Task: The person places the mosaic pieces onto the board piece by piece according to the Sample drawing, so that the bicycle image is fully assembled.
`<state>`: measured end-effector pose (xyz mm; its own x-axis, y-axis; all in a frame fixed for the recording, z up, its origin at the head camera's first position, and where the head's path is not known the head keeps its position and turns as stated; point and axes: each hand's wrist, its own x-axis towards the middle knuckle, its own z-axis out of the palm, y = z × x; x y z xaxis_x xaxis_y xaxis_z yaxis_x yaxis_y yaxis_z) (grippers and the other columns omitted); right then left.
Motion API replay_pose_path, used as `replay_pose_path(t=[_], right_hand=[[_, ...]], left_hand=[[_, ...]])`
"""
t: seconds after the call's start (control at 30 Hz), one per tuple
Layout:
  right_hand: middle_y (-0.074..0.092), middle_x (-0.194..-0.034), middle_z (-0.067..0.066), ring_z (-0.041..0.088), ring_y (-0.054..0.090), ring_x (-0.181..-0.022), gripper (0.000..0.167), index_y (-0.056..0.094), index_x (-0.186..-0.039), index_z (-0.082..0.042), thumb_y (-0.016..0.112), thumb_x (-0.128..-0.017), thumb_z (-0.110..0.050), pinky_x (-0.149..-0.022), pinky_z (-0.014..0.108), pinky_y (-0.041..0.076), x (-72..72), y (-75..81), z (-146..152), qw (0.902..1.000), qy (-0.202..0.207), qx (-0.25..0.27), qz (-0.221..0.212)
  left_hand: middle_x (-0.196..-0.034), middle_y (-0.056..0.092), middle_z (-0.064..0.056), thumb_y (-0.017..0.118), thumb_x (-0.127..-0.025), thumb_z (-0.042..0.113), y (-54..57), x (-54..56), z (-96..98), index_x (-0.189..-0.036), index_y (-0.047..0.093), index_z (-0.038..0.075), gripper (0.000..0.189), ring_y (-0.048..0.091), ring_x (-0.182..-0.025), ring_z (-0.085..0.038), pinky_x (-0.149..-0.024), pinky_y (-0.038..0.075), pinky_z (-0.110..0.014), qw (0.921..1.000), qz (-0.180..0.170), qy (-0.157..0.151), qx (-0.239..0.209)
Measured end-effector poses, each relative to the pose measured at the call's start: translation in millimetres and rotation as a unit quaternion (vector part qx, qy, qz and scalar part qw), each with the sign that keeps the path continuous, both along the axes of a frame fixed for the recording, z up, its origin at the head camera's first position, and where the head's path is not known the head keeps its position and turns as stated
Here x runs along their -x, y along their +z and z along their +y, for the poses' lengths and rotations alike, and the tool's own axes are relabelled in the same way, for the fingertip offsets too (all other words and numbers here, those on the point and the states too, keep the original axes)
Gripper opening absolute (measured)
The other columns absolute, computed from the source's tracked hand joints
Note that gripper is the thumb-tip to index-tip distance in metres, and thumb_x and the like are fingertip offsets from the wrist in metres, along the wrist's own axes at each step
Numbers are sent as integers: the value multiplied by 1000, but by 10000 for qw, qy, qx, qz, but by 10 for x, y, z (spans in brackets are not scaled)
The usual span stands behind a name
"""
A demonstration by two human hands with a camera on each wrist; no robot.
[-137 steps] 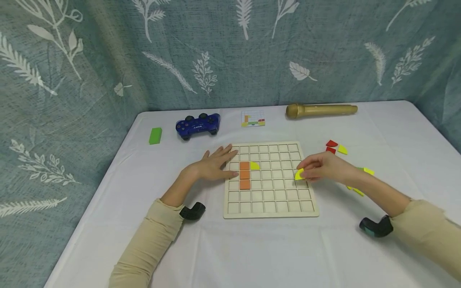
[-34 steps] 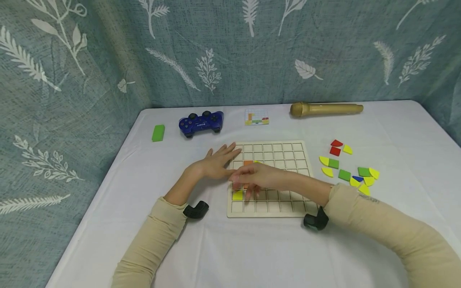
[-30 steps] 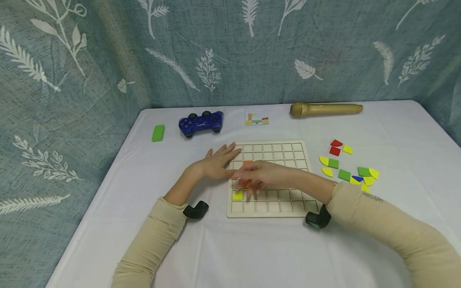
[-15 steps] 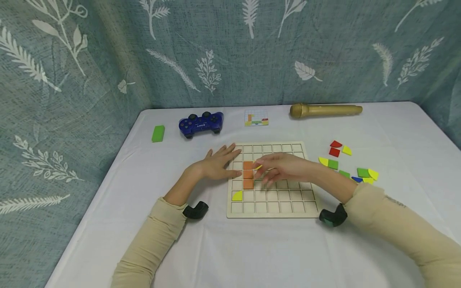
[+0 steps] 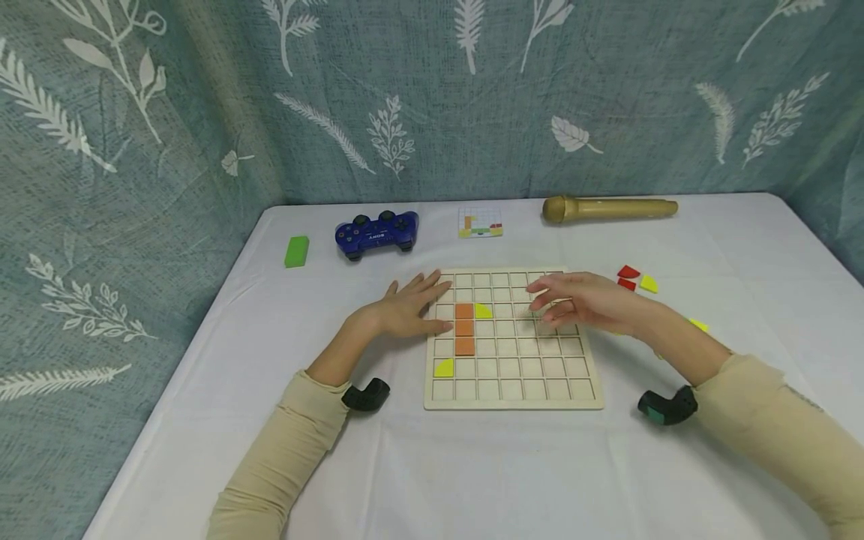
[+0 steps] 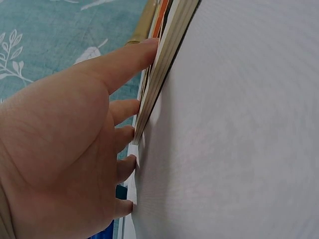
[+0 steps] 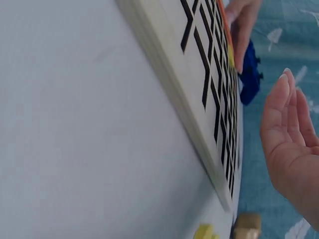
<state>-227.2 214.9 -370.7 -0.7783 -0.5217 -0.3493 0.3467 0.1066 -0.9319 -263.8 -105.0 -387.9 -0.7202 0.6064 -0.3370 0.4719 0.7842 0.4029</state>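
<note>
My left hand (image 5: 403, 309) rests with spread, straight fingers on the left edge of a pale wooden grid board (image 5: 513, 399); the left wrist view shows the thumb and fingertips against that edge. Over the board's right side hovers my right hand (image 5: 583, 300), its fingers loosely bent and holding nothing, as the right wrist view also shows. A column of orange square tiles (image 5: 464, 327) sits in the grid. Right of its top lies one yellow quarter-circle tile (image 5: 483, 310), and a second yellow quarter-circle tile (image 5: 443, 367) lies in the left column, lower down.
Red tiles (image 5: 628, 271) and a yellow tile (image 5: 649, 283) lie right of the board; my right arm hides other loose pieces. Along the back are a green block (image 5: 296, 251), a blue game controller (image 5: 376, 232), a pattern card (image 5: 481, 223) and a gold microphone (image 5: 610, 209).
A yellow quarter-circle tile, earlier pinched in my right hand, now lies in the left column. That hand has since moved right across the board. My left hand has stayed on the edge.
</note>
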Motion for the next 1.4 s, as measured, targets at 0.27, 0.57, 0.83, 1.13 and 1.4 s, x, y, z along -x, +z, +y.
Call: replay_pose_path(t=[0.27,0.57,0.83,1.13,1.4], right_hand=[[60,-112,12,18,63,-87,52,35,-137,9,45,-103,-29,-89,33,49,-19,38,309,9993,-366,-6,15],[59,-113,9,18,61,-92,50,39,-136,2,45,-102,-34,-88,33,50,-50,61,621,9972,-749,-68,4],[60,-109,5,16,61,-95,48,42,-135,-2,48,-100,-34,-85,28,51,-54,69,855,9939,-1078,-234,49],[64,-108,-2,14,63,-98,29,57,-120,-17,54,-98,-35,-85,27,51,-92,54,1207,9868,-1557,-410,-156],[64,-102,-9,7,63,-95,58,30,-144,-7,50,-99,-36,-84,25,51,-138,-24,1564,9817,-1598,-1038,12]], left_hand=[[-159,-4,-4,50,-94,54,-14,8,-11,-155,10,18,82,-7,-143,-27,-109,-10,-56,10000,0,-1,-31],[-159,-3,-4,51,-94,54,-16,8,-7,-155,10,18,82,-6,-143,-27,-109,-10,-56,10000,-25,12,-52],[-159,-4,-3,51,-94,54,-2,11,-1,-155,10,19,82,-6,-143,-26,-109,-10,-56,10000,-34,18,-6],[-159,-5,-3,50,-94,54,1,7,-3,-155,9,19,81,-7,-143,-26,-109,-11,-55,10000,-19,20,-16],[-159,-5,-4,50,-94,54,-10,15,-11,-155,8,18,82,-8,-143,-28,-108,-11,-56,10000,-20,-58,-24]])
